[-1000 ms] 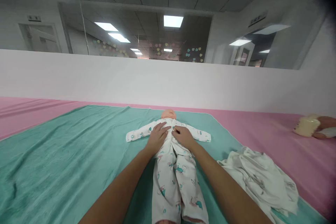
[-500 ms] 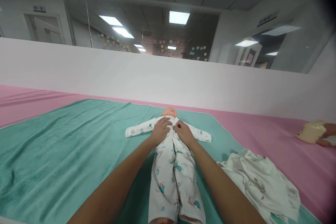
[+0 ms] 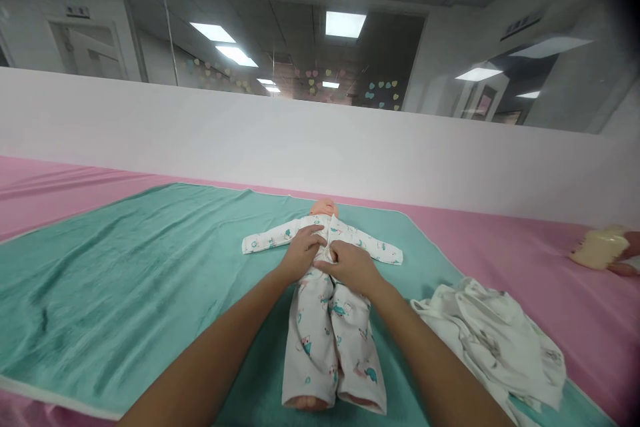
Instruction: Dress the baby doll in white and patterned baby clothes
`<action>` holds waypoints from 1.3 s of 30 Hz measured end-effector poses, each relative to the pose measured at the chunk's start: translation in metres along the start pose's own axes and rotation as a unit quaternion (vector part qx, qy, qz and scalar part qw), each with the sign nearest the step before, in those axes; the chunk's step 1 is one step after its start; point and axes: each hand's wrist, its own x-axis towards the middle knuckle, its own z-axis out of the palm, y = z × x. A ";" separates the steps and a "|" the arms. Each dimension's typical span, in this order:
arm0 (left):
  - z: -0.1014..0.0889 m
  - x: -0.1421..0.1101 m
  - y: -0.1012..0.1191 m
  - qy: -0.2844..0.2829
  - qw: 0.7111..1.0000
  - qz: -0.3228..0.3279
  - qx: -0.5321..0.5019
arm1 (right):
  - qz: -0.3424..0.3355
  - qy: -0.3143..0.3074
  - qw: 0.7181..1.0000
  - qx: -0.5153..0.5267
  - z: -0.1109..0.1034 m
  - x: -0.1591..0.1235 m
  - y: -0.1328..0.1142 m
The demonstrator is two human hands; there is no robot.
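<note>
A baby doll [image 3: 323, 207] lies on its back on a teal towel [image 3: 125, 267], dressed in a white printed romper [image 3: 325, 327] with its sleeves spread out to both sides. My left hand [image 3: 301, 251] rests on the doll's chest with its fingers curled onto the front of the romper. My right hand [image 3: 351, 265] is beside it, pinching the fabric at the middle of the romper front. The two hands touch at the garment's centre line.
A crumpled white cloth [image 3: 493, 340] lies on the towel's right edge. The towel covers a pink surface [image 3: 500, 247]. Another doll with a cream object [image 3: 600, 248] lies at the far right. A white partition [image 3: 300, 140] stands behind.
Both hands have slid a little down the doll's chest toward its belly, still pinching the romper front. The view has shifted, so the doll's feet now show.
</note>
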 end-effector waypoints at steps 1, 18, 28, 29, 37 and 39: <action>0.000 0.000 0.002 -0.001 1.000 -0.004 0.001 | -0.004 0.006 1.000 -0.023 0.000 -0.003 -0.004; -0.001 -0.002 0.008 -0.031 0.999 -0.014 0.003 | -0.025 0.006 0.989 0.146 0.002 -0.007 0.006; -0.002 -0.002 0.015 -0.047 0.999 -0.027 -0.002 | 0.075 0.119 0.968 0.210 0.017 -0.001 0.007; -0.002 -0.003 0.017 -0.059 0.998 -0.022 0.009 | 0.085 0.124 0.964 0.218 0.016 -0.001 0.008; 0.001 -0.008 0.022 -0.056 0.998 0.010 0.035 | 0.127 0.137 0.948 0.259 0.015 0.001 0.017; 0.003 -0.008 0.021 -0.033 0.998 0.009 0.049 | 0.104 0.123 0.957 0.242 0.016 -0.001 0.015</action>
